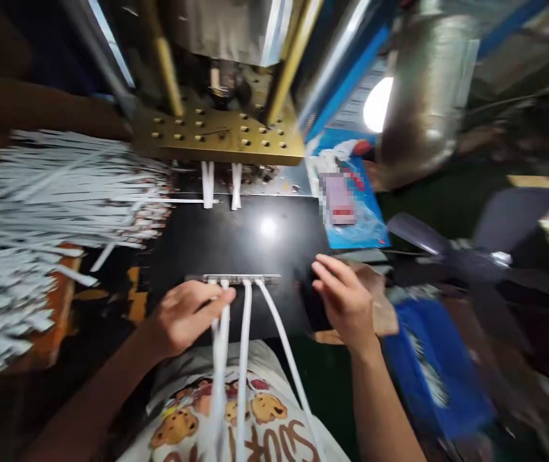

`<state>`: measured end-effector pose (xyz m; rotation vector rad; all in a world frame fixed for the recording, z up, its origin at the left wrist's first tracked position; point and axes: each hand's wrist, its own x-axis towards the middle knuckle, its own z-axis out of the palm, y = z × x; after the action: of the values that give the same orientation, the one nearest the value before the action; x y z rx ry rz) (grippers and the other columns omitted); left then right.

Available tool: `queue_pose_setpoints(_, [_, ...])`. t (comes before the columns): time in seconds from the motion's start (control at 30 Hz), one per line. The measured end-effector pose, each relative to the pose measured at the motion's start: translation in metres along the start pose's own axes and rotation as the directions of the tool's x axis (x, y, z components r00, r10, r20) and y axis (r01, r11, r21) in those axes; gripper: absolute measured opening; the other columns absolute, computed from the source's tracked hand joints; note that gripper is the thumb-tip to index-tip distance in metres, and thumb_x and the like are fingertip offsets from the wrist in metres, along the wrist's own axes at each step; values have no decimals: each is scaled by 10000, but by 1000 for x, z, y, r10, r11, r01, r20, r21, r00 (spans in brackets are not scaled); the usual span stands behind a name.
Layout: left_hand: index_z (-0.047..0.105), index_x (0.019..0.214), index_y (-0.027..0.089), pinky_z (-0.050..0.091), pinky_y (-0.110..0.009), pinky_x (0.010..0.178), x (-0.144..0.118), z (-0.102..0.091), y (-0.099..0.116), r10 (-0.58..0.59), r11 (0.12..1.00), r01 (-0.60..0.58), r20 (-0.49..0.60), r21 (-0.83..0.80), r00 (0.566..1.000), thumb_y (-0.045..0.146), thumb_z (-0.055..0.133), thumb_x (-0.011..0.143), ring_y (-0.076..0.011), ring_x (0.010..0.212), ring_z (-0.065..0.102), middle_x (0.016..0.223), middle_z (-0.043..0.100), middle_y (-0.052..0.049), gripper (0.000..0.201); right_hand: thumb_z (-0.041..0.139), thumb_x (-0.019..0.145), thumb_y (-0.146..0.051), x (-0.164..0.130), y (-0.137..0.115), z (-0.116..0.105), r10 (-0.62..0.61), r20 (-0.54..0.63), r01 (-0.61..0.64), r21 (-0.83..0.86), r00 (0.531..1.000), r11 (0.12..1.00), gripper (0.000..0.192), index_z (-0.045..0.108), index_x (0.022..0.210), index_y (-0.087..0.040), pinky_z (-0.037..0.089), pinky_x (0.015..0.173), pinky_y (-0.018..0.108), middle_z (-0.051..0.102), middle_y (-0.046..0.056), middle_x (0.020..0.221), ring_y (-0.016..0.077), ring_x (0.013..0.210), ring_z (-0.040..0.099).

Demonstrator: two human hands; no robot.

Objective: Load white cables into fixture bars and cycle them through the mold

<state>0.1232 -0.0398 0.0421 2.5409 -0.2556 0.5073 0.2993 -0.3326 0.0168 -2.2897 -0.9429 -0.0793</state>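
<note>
While the left hand (185, 314) pinches a white cable (219, 333) at the metal bar (233, 278), seating seems underway; the right hand (346, 298), beside the bar, hovers loosely open, empty.

A bright lamp (377, 104) glares (somewhat blurred) behind the brass-coloured press (221, 131) over a black worktable (255, 244).

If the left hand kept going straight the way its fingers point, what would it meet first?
Probably the small metal fixture that holds the white cable ends: the left hand already points at it, fingertips on the leftmost cable, though blur hides the exact contact.
</note>
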Motion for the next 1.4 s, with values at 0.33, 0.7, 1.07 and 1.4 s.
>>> queue_pose_setpoints(0.33, [737,1007,180,516,-186,639,35,4,-6,-116,920,-24,-329,-392,937,199,629,946,-92,701,628,828,649,-26,125,510,937,-23,50,-99,64,-324,-56,290,609,944,738,308,680,1072,-240,559,987,418,738,44,1058,216,1026,707])
queue_pose_setpoints(0.7, [780,946,130,525,-237,659,9,7,-4,-394,867,214,-355,-451,848,354,624,957,-145,718,672,803,713,-88,273,420,954,-25,41,-82,66,-623,113,539,397,774,743,382,577,1266,-179,497,1048,438,686,128,1229,230,1189,641])
queue_pose_setpoints(1.07, [777,992,157,442,-231,496,6,7,-2,-667,604,323,-240,-728,705,510,664,898,-101,502,551,715,664,-41,382,375,976,-79,69,-143,76,-444,239,406,192,864,893,207,526,938,-216,451,608,273,618,20,759,181,652,611])
queue_pose_setpoints(1.4, [653,786,144,380,-218,495,-61,-133,-69,-844,428,622,-537,-656,14,469,711,757,-94,458,453,517,538,36,331,367,1040,-216,205,-172,112,-119,573,425,-437,811,793,308,664,1033,-132,369,605,298,630,146,1069,236,819,655])
